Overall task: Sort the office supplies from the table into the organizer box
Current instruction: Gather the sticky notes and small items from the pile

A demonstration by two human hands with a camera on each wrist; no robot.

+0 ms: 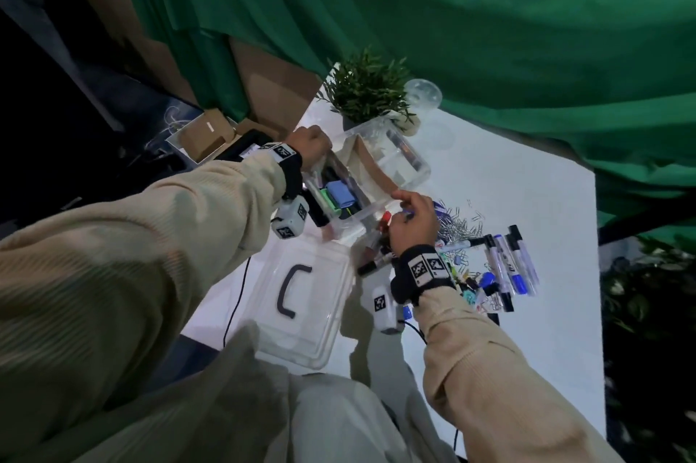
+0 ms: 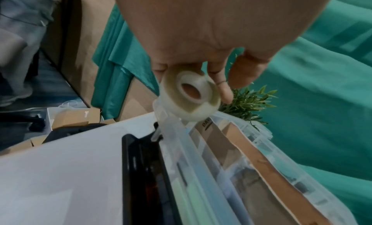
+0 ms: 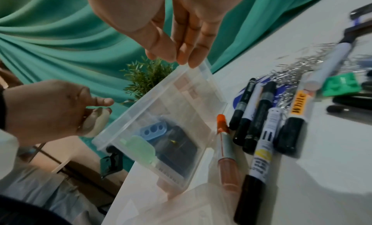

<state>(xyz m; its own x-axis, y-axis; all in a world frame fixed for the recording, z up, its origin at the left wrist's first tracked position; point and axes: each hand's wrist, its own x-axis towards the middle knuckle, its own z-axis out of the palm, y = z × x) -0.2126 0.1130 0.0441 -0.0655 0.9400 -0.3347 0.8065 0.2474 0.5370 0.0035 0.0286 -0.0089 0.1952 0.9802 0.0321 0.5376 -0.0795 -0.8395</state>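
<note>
The clear organizer box (image 1: 408, 170) stands on the white table and holds a blue piece (image 1: 341, 193), a green piece (image 3: 142, 147) and a cardboard divider (image 2: 251, 157). My left hand (image 1: 310, 146) hovers over the box's far left corner and pinches a roll of clear tape (image 2: 201, 107) just above the rim. The fingers of my right hand (image 3: 177, 58) are straight, their tips on the box's near right rim (image 3: 203, 67). Beside that rim lie several markers (image 3: 259, 117), an orange-capped marker (image 3: 225, 149), a heap of paper clips (image 1: 459, 225) and small binder clips (image 1: 478, 285).
The box's clear lid (image 1: 324, 315) with a black handle lies on the table in front of me. A potted plant (image 1: 369, 93) and a clear cup (image 1: 423, 93) stand behind the box. A black flat device (image 2: 141, 172) lies along its left side. Cardboard boxes (image 1: 205, 134) sit past the table's left edge.
</note>
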